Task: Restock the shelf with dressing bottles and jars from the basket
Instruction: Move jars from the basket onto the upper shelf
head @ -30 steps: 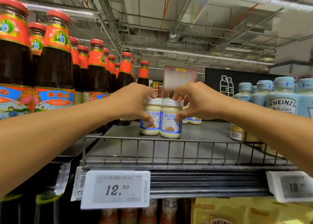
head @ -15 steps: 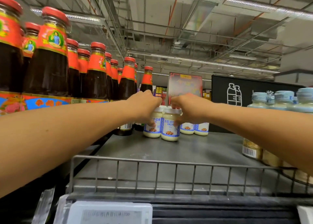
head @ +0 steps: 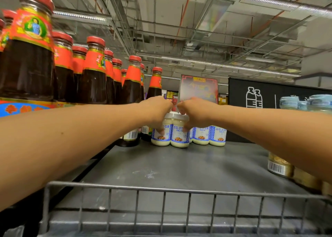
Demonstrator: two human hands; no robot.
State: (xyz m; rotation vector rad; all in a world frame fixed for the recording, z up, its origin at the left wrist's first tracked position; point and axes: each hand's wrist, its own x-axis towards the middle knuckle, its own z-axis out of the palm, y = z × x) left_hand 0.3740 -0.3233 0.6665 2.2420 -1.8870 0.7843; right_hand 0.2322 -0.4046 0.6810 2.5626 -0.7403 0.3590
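both arms are stretched deep over the grey shelf [head: 161,168], and the two jars have travelled with them: a second ago they stood close behind the wire front rail [head: 136,189], now they sit far back, near the rear edge. the left hand [head: 156,111] is wrapped over the lid and side of the left jar [head: 160,138], thumb pressed on its label; the right hand [head: 195,113] is closed the same way around the right jar [head: 179,138]. the two jars touch each other side by side, both upright with their bases on the shelf as far as i can see. just beside them, toward the right, stand two more of the same jars [head: 208,135] already in place, so the pushed pair now lines up with that back row. to the left, the dark sauce bottles [head: 93,78] with red caps fill the neighbouring section, the nearest one close to the left jar but apart from it. toward the right edge stand the pale-capped bottles [head: 318,102]

i'd judge this pair as good as shelved; what remains is letting go and fetching more, since most of the shelf in front is bare. the basket is out of sight, so how much stock is left i cannot tell
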